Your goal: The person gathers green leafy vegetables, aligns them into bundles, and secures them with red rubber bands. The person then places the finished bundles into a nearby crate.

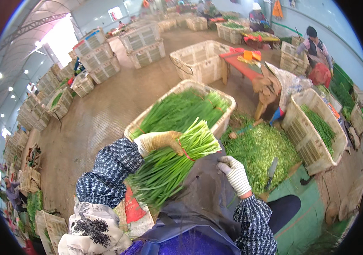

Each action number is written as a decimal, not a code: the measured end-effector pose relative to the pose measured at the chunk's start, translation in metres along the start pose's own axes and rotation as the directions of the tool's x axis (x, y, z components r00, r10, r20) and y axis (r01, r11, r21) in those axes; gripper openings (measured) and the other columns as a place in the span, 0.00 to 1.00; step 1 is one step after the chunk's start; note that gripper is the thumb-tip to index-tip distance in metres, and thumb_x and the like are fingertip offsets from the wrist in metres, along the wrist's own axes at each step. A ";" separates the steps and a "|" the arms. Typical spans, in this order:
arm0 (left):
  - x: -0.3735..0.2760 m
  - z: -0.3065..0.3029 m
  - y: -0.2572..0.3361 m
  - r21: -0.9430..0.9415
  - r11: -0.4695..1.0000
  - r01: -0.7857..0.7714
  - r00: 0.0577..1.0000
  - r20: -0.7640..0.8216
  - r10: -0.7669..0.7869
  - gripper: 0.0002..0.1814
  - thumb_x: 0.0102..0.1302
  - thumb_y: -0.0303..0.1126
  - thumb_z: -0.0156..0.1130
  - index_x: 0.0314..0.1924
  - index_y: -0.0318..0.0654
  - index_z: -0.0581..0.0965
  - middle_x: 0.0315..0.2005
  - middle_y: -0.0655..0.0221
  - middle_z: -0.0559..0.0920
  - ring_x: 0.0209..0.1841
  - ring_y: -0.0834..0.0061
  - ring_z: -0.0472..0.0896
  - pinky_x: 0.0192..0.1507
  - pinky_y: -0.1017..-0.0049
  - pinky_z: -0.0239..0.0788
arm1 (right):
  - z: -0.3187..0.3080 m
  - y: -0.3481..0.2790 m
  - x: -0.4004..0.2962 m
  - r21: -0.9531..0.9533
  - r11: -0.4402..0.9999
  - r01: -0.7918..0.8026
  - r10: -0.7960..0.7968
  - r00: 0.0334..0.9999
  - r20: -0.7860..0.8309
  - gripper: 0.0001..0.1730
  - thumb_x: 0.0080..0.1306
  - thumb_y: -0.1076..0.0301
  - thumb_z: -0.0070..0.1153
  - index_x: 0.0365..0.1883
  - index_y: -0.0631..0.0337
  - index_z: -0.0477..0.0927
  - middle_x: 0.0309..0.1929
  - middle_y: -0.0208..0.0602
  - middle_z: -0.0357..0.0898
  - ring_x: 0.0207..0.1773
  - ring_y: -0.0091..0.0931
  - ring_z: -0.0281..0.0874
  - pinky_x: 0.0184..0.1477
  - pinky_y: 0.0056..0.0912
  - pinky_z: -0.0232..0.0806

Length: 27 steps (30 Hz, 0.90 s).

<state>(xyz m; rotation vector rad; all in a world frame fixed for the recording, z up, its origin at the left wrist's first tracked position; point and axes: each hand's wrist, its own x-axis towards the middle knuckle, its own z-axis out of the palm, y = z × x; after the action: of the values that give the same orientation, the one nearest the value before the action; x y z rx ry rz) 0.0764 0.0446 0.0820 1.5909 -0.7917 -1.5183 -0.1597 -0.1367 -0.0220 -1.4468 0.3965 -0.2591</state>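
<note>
My left hand, in a stained yellowish-white glove, grips a bunch of green chives above my lap. A thin red band goes around the bunch near its pale cut ends, which point up and to the right. My right hand wears a white striped glove and is apart from the bunch, just below the cut ends. Its fingers are drawn together, and I see nothing between them. Beneath both hands lies a dark apron. In front stands a plastic crate holding banded chive bunches.
A knife lies on a heap of chive trimmings at my right. Beyond it, a tilted crate holds more chives. A red-topped table and another crate stand ahead. A co-worker is at the upper right.
</note>
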 end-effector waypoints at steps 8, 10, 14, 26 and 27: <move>0.063 0.062 -0.048 0.394 0.898 -0.195 0.934 -0.204 0.292 0.42 0.53 0.35 0.73 0.66 0.37 0.65 0.57 0.61 0.77 0.58 0.71 0.73 0.62 0.73 0.62 | -0.043 0.059 -0.017 0.217 0.976 0.003 0.076 0.933 -0.351 0.13 0.66 0.73 0.54 0.48 0.68 0.76 0.38 0.34 0.80 0.30 0.18 0.73 0.34 0.20 0.68; 0.053 0.073 -0.047 0.656 0.745 -0.124 0.836 -0.336 0.435 0.45 0.53 0.38 0.73 0.68 0.37 0.62 0.57 0.57 0.75 0.60 0.67 0.73 0.63 0.73 0.61 | -0.050 0.060 -0.017 0.280 0.960 0.022 0.096 0.912 -0.400 0.12 0.66 0.76 0.53 0.48 0.69 0.76 0.39 0.34 0.80 0.34 0.18 0.74 0.37 0.20 0.68; 0.043 0.112 -0.060 0.824 0.510 0.248 0.782 -0.480 0.396 0.71 0.38 0.60 0.76 0.74 0.43 0.42 0.71 0.48 0.51 0.72 0.48 0.52 0.67 0.42 0.46 | -0.044 0.068 -0.010 0.313 0.949 0.041 0.093 0.911 -0.402 0.15 0.66 0.76 0.53 0.52 0.69 0.73 0.42 0.37 0.79 0.38 0.20 0.74 0.39 0.21 0.69; 0.064 0.112 -0.088 0.833 0.486 0.263 0.588 -0.538 0.604 0.64 0.38 0.31 0.79 0.72 0.36 0.47 0.63 0.49 0.66 0.62 0.50 0.66 0.63 0.59 0.60 | -0.044 0.023 0.023 0.204 0.951 0.231 -0.130 0.900 -0.415 0.14 0.67 0.73 0.53 0.50 0.67 0.76 0.42 0.36 0.80 0.41 0.21 0.76 0.41 0.24 0.71; 0.065 0.113 -0.091 0.841 0.469 0.269 0.577 -0.531 0.621 0.63 0.38 0.31 0.79 0.72 0.35 0.49 0.63 0.48 0.65 0.61 0.50 0.67 0.62 0.59 0.60 | -0.043 0.007 0.027 0.147 0.964 0.223 -0.149 0.906 -0.396 0.11 0.64 0.73 0.54 0.45 0.66 0.78 0.40 0.37 0.81 0.39 0.25 0.77 0.41 0.26 0.70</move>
<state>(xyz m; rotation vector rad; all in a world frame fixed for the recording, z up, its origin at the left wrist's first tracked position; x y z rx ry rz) -0.0368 0.0212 -0.0268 2.4917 -1.2113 0.1219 -0.1537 -0.1861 -0.0349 -1.2442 0.5337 -0.7244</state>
